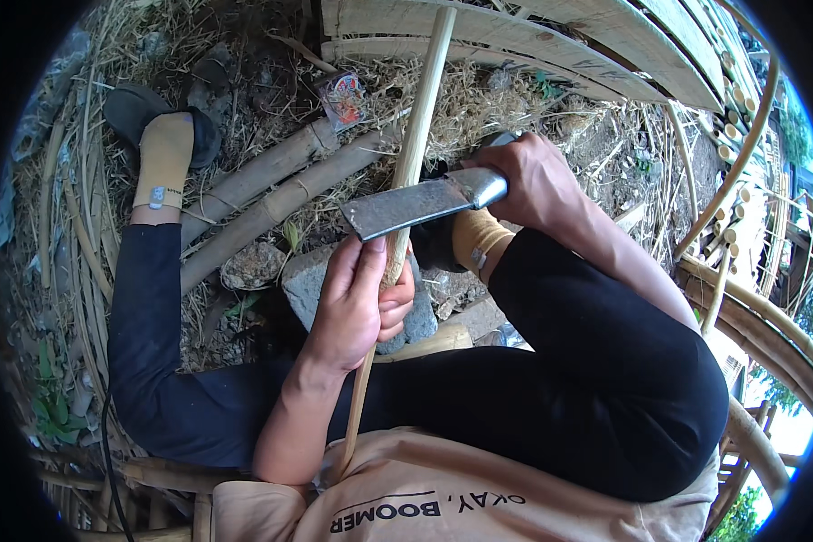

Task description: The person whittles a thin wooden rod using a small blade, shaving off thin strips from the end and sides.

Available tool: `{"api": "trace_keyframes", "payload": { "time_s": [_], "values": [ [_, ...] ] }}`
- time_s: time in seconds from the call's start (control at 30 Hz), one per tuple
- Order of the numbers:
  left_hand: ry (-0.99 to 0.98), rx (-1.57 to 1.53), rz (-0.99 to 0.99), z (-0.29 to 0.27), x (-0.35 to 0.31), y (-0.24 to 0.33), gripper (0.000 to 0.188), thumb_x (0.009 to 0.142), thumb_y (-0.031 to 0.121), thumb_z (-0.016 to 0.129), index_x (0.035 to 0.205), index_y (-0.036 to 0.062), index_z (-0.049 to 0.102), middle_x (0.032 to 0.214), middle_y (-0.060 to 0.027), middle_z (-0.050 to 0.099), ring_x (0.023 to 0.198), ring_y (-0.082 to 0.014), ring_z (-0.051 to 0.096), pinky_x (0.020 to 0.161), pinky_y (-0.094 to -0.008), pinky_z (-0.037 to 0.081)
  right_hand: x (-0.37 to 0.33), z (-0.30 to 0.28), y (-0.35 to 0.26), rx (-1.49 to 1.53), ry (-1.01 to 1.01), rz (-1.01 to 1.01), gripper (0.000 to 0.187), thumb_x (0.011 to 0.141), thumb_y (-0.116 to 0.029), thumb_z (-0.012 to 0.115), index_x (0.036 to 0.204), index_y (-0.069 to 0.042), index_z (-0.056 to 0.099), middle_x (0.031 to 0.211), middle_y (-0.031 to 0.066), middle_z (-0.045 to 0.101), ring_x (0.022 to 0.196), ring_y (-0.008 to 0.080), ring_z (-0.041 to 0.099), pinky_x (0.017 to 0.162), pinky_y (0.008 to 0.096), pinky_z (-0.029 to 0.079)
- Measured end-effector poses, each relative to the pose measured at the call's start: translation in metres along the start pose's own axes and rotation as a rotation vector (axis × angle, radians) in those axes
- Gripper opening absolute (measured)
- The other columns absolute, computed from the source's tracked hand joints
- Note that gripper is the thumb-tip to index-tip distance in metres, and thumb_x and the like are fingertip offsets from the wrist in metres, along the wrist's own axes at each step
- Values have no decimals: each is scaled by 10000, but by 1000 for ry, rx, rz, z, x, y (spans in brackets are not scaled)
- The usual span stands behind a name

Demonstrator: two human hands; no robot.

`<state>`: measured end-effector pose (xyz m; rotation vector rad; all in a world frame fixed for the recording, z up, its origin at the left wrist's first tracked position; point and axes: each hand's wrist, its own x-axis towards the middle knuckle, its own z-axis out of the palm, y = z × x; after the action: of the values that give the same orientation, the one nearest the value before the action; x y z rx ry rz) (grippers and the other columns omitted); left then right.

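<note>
A long pale wooden stick [422,113] slants upward from my waist, away from me. My left hand [357,303] is wrapped around its lower middle, with the thumb up along it close to the blade. In my right hand [533,181] is a machete [397,210] with a broad, dark, worn blade and a shiny metal collar. The fingers close round its handle, which is mostly hidden. The blade lies across the front of the stick, just above my left hand, its tip pointing left. Whether the edge bites into the wood, I cannot tell.
Below the stick sits a grey stone block [312,280]. Bamboo poles [289,199] lie on straw-littered ground beside a crumpled wrapper [341,98]. Slatted boards [506,45] stand at the far side, and stacked bamboo [730,144] at right. My bent legs [596,361] frame the work.
</note>
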<state>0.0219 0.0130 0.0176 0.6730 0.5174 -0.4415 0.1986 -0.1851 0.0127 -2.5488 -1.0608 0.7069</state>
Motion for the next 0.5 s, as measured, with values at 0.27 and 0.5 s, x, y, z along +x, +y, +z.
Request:
{"api": "trace_keyframes", "payload": {
  "time_s": [0.27,0.5],
  "values": [
    [-4,43,18,7,-7,6,297,1125,331,296,1091,101,482,613,41,359,429,-1,245,363,-184,183,11,-10,33,-142,209,154,166,713,-125,684,859,-68,739,747,189,697,711,373,695,706,453,569],
    [37,14,-1,-1,3,-6,288,1120,343,319,1115,120,502,604,50,334,418,5,227,361,-179,153,16,-8,48,-218,265,215,174,750,-155,619,838,-55,731,710,215,677,712,408,688,721,486,568]
  ]
}}
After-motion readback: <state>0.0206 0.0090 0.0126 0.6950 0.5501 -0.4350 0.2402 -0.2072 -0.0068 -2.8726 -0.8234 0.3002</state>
